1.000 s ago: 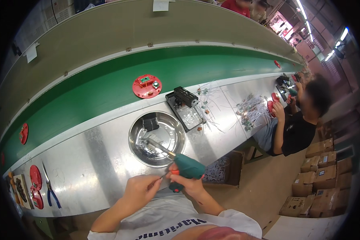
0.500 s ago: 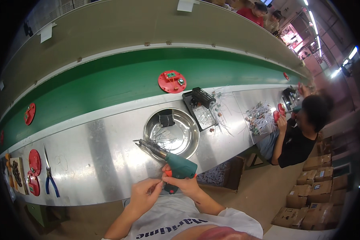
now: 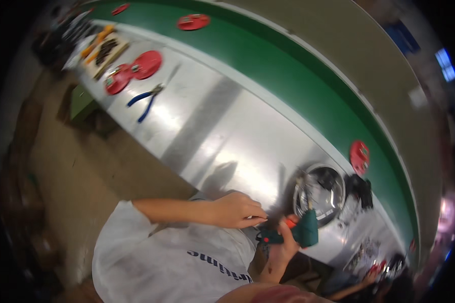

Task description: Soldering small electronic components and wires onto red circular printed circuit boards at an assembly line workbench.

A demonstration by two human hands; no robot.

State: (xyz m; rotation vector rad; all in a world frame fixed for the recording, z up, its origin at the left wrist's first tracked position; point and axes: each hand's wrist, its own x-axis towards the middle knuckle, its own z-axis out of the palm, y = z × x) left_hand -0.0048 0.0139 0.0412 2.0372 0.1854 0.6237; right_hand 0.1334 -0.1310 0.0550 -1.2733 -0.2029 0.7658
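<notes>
My right hand (image 3: 287,239) is wrapped round the grip of a dark green, pistol-shaped soldering gun (image 3: 307,230) with an orange trigger. Its metal front end reaches over the rim of a round steel bowl (image 3: 342,198). To the left of the gun, my left hand (image 3: 241,209) is closed, thumb and fingers pinched together. Whatever sits in that pinch is too small and blurred to name. Inside the bowl lie a dark block (image 3: 328,177) and thin wires.
Blue-handled pliers (image 3: 147,100) and two red round housings (image 3: 146,64) lie on the steel table (image 3: 227,134). Beyond runs a green belt (image 3: 278,65) carrying more red housings (image 3: 193,21). A wooden tray (image 3: 108,54) stands far left. A co-worker's arm (image 3: 356,289) shows lower right.
My view has swung to the left, so the bowl and gun now appear further right. My left hand has come away from the gun, still pinched. My right hand keeps its grip.
</notes>
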